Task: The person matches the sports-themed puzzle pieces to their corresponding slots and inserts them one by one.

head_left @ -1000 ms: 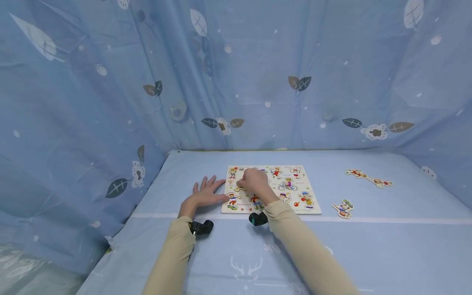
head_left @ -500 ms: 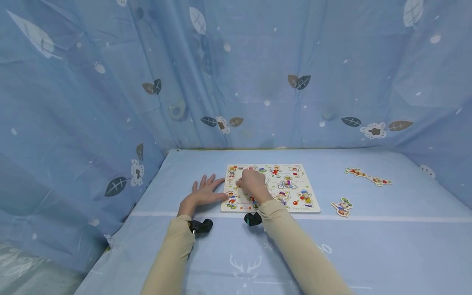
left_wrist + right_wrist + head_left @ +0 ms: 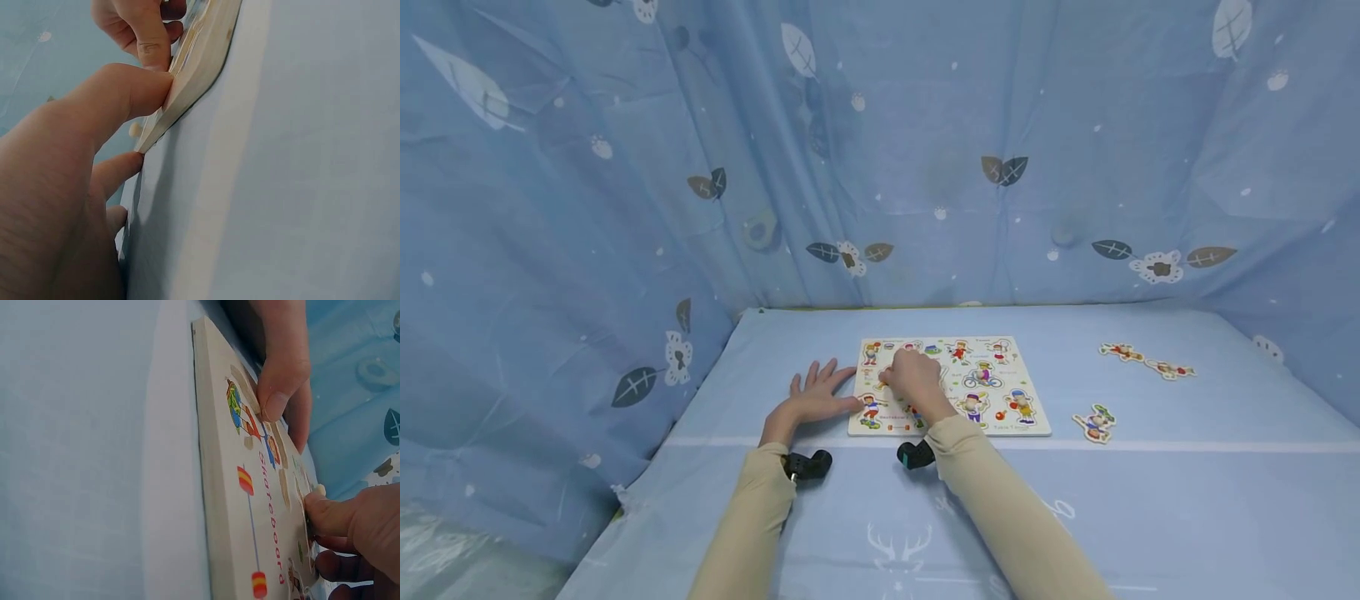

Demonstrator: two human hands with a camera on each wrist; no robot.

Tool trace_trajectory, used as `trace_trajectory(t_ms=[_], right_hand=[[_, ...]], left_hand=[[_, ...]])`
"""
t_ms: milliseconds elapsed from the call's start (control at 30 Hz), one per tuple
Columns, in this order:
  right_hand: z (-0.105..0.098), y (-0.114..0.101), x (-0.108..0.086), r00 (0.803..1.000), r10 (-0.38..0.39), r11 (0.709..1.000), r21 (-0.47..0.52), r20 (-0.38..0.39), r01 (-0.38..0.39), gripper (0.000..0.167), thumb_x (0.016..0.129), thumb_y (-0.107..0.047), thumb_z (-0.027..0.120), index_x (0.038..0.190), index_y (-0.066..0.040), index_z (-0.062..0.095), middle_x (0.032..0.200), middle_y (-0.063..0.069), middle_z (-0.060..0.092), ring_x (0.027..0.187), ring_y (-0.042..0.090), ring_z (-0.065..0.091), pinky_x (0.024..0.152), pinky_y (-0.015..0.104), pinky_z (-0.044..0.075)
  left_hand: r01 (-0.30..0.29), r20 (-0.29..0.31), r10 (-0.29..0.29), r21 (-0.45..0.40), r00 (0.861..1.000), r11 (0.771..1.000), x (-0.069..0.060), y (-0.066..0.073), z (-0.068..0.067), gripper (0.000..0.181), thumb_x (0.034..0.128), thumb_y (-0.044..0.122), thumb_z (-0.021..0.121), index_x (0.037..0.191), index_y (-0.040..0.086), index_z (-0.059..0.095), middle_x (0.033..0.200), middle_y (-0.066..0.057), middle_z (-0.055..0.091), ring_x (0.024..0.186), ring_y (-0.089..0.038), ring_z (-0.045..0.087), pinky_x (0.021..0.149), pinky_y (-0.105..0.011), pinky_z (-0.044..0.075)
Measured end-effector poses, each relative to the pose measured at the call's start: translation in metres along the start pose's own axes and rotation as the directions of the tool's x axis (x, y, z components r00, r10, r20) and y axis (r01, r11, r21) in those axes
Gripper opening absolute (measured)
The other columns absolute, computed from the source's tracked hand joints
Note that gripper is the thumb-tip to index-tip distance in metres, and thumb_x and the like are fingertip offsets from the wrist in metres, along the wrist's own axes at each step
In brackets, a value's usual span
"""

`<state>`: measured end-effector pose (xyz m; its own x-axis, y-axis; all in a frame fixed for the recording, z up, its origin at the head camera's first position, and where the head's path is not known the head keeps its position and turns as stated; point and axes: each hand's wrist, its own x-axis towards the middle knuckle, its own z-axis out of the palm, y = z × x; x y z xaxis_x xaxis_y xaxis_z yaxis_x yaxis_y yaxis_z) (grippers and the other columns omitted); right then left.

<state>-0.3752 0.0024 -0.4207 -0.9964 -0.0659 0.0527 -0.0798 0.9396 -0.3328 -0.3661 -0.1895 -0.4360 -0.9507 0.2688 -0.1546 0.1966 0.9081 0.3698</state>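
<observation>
A pale wooden puzzle board (image 3: 996,417) with printed sports figures lies flat on the table. My left hand (image 3: 812,398) rests at its left side with fingers spread; in the left wrist view the thumb (image 3: 140,90) presses on the board's edge. Over the board's left middle, my right hand (image 3: 914,379) has its fingers curled and pinches a small figure puzzle piece, mostly hidden beneath the hand. In the right wrist view the right thumb (image 3: 328,512) is down at the board surface beside a small knob. Whether the piece sits fully in its recess I cannot tell.
To the right lie three loose figure pieces: one nearer piece (image 3: 1096,424) and two farther back, the left one (image 3: 1122,352) and the right one (image 3: 1170,369), nearly end to end. A blue patterned curtain (image 3: 925,167) hangs behind the table.
My right hand and forearm have shifted slightly left over the board since a second ago, uncovering more of a lower figure. The left hand stays at the board's edge.
</observation>
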Motion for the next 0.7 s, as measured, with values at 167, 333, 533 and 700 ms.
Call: trace_trajectory(t_ms=[167,333,533,700], right_hand=[[-0.002,0.0,-0.002,1.0,0.007,1.0,-0.011,-0.01,-0.007,0.053,0.096,-0.042,0.062,0.053,-0.018,0.043,0.051,-0.003,0.037,0.049,0.015,0.043,0.053,0.031,0.035],[-0.008,0.003,-0.005,0.998,-0.058,0.998,0.008,0.01,0.058,0.05,0.098,-0.039,0.061,0.054,-0.018,0.048,0.048,-0.004,0.038,0.047,0.014,0.041,0.051,0.03,0.032],[-0.018,0.012,-0.014,0.98,-0.2,0.979,0.036,-0.001,0.2,0.023,0.097,-0.035,0.063,0.09,-0.015,0.073,0.082,0.0,0.068,0.058,0.013,0.052,0.052,0.028,0.039],[-0.034,0.023,-0.028,0.945,-0.328,0.939,0.108,-0.004,0.327,0.024,0.098,-0.031,0.063,0.109,-0.014,0.075,0.105,0.001,0.072,0.075,0.011,0.061,0.065,0.03,0.049]], left_hand=[[0.004,0.006,-0.004,0.011,1.0,1.0,0.001,0.002,-0.002,0.084,0.0861,0.063,0.057,0.156,0.025,0.031,0.166,-0.014,0.008,0.151,-0.041,-0.006,0.117,-0.065,-0.004],[0.009,0.008,-0.009,0.014,1.0,1.0,0.001,0.002,-0.003,0.084,0.0869,0.061,0.057,0.157,0.024,0.031,0.166,-0.015,0.008,0.151,-0.041,-0.006,0.117,-0.065,-0.004],[-0.003,0.006,0.003,-0.018,1.0,1.0,-0.001,-0.001,-0.002,0.084,0.0864,0.061,0.058,0.156,0.023,0.031,0.166,-0.015,0.008,0.151,-0.041,-0.007,0.117,-0.065,-0.005],[-0.002,0.022,0.002,-0.007,1.0,1.0,0.002,-0.003,0.001,0.085,0.0864,0.063,0.055,0.157,0.026,0.028,0.167,-0.013,0.005,0.151,-0.039,-0.01,0.117,-0.064,-0.007]])
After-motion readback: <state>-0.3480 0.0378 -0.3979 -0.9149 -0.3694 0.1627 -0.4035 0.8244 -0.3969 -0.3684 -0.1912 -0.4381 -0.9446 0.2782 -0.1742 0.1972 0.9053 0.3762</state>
